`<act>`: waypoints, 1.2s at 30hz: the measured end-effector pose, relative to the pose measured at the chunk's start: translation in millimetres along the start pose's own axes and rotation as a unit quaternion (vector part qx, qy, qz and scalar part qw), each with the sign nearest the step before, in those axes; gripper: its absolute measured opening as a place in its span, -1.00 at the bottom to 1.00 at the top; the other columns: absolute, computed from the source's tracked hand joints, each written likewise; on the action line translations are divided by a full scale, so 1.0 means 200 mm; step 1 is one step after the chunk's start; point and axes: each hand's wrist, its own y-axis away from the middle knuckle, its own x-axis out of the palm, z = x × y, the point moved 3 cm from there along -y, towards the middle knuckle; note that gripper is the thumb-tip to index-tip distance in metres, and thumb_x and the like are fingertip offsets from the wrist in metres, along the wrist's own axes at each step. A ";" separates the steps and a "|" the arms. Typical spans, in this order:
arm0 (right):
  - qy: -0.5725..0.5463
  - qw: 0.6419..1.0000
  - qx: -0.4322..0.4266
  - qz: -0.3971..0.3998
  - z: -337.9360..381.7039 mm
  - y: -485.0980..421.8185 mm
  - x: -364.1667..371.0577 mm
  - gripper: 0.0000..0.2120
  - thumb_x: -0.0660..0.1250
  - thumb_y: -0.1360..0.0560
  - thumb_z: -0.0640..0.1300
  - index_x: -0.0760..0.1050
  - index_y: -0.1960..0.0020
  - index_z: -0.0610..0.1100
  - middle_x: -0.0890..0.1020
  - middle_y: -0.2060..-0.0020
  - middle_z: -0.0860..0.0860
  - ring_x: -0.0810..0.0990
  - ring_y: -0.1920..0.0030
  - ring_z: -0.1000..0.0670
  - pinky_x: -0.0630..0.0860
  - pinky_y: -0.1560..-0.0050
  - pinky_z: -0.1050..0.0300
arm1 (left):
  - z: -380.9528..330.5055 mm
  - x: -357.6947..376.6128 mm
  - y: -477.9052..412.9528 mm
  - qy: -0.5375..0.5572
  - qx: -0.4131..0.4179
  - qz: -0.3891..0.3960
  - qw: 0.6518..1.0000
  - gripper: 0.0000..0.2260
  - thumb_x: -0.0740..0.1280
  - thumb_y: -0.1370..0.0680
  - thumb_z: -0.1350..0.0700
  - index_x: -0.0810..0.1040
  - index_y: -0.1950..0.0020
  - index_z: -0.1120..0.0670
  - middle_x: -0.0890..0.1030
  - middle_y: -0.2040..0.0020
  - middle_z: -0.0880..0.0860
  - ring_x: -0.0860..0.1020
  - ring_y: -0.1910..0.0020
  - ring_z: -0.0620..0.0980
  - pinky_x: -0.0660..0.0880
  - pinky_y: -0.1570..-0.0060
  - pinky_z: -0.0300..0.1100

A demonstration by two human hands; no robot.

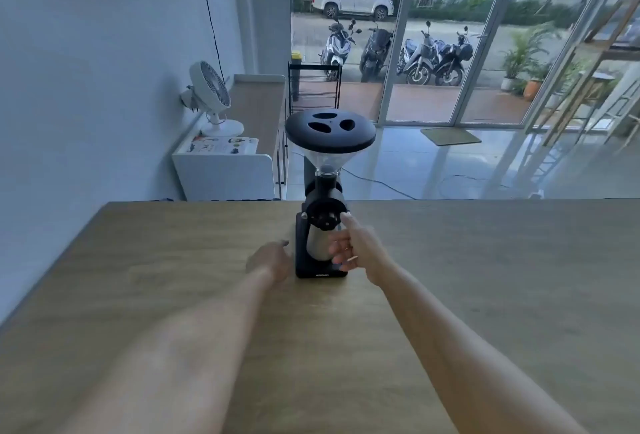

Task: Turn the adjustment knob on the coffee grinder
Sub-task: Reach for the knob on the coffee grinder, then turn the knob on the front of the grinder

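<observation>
The grinder stands upright near the far edge of the table, its black hopper lid on top and the round black knob facing us at mid-height. Our right hand is at the knob's right side, the index fingertip touching or almost touching its rim; blur keeps us from saying which. That grip is spread and holds nothing. Our left hand sits low, just left of the base, fingers loosely curled and empty.

To turn it well, we judge that thumb and fingers should close across the knob's rim from opposite sides, not push with one fingertip. The left hand should press against the base, since the tall, top-heavy body could tip or slide. Then we twist in small steps.
</observation>
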 end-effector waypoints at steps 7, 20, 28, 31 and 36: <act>-0.051 0.998 0.005 0.031 0.00 -0.03 0.04 -0.50 0.21 -0.57 0.17 0.64 0.00 -0.27 0.68 0.36 -0.08 0.61 0.38 -0.04 0.55 0.37 0.11 | 0.00 0.15 -0.03 -0.050 0.029 0.003 0.998 -0.61 0.12 -0.65 -0.02 0.37 -0.46 0.04 0.39 -0.49 0.06 0.23 -0.53 0.08 0.16 -0.45 0.07; -0.204 0.967 0.044 0.147 -0.05 -0.11 0.09 -0.54 0.19 -0.58 0.15 0.68 0.10 -0.17 0.68 0.25 -0.09 0.60 0.32 -0.03 0.51 0.28 0.08 | 0.04 0.33 -0.11 -0.095 0.041 -0.023 0.994 -0.41 -0.16 -0.65 -0.19 -0.03 -0.62 0.05 -0.05 -0.64 0.00 -0.16 -0.61 0.00 -0.19 -0.56 0.06; -0.265 0.946 0.051 0.178 -0.09 -0.14 0.10 -0.54 0.25 -0.54 0.18 0.63 -0.01 -0.21 0.65 0.27 -0.04 0.59 0.31 0.01 0.51 0.29 0.14 | 0.07 0.38 -0.11 -0.119 0.053 -0.070 0.989 -0.38 -0.24 -0.62 -0.22 -0.05 -0.62 0.04 -0.06 -0.64 -0.01 -0.17 -0.60 -0.04 -0.22 -0.56 0.03; -0.300 0.935 0.053 0.183 -0.11 -0.16 0.12 -0.54 0.30 -0.51 0.19 0.62 -0.03 -0.22 0.62 0.28 -0.05 0.57 0.31 0.01 0.51 0.28 0.14 | 0.07 0.38 -0.11 -0.120 0.054 -0.075 0.988 -0.40 -0.22 -0.63 -0.21 -0.03 -0.62 0.02 -0.04 -0.64 -0.02 -0.15 -0.60 -0.05 -0.21 -0.56 0.03; -0.339 0.923 0.052 0.173 -0.12 -0.16 0.14 -0.57 0.35 -0.48 0.18 0.65 0.05 -0.22 0.58 0.32 -0.04 0.55 0.34 0.03 0.52 0.28 0.16 | 0.07 0.38 -0.11 -0.126 0.055 -0.083 0.987 -0.39 -0.25 -0.61 -0.21 -0.02 -0.62 0.01 -0.02 -0.64 -0.03 -0.14 -0.60 -0.06 -0.20 -0.56 0.02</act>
